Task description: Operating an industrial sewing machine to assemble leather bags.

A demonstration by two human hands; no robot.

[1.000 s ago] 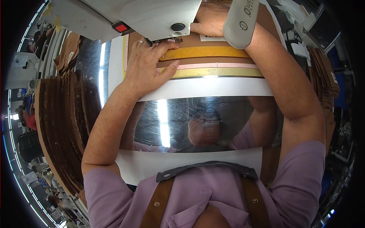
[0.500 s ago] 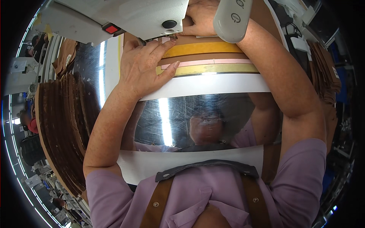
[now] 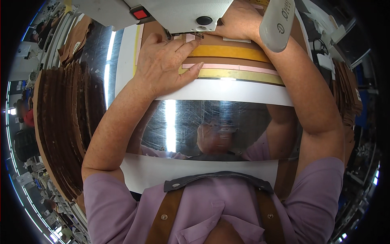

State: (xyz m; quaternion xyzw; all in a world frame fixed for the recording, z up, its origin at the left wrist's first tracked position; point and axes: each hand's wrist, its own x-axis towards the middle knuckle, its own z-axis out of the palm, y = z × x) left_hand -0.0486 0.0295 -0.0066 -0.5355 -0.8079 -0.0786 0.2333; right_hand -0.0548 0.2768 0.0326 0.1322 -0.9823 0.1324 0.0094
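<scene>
Fingers of the left hand [image 3: 162, 61] lie flat, pressing the brown leather piece [image 3: 227, 61] under the sewing machine [image 3: 178, 12]; right hand [image 3: 239, 22] apparently pinches its far edge. Stitching looks underway, most leather unsewn.

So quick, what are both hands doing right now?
Left hand: open, fingers spread flat on the brown piece with yellow and pink strips.
Right hand: pressing on the same piece, holding nothing visible.

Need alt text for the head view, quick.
Both hands press a brown workpiece with yellow and pink strips flat under a sewing machine head: left hand, right hand. A shiny metal plate lies nearer the person.
</scene>
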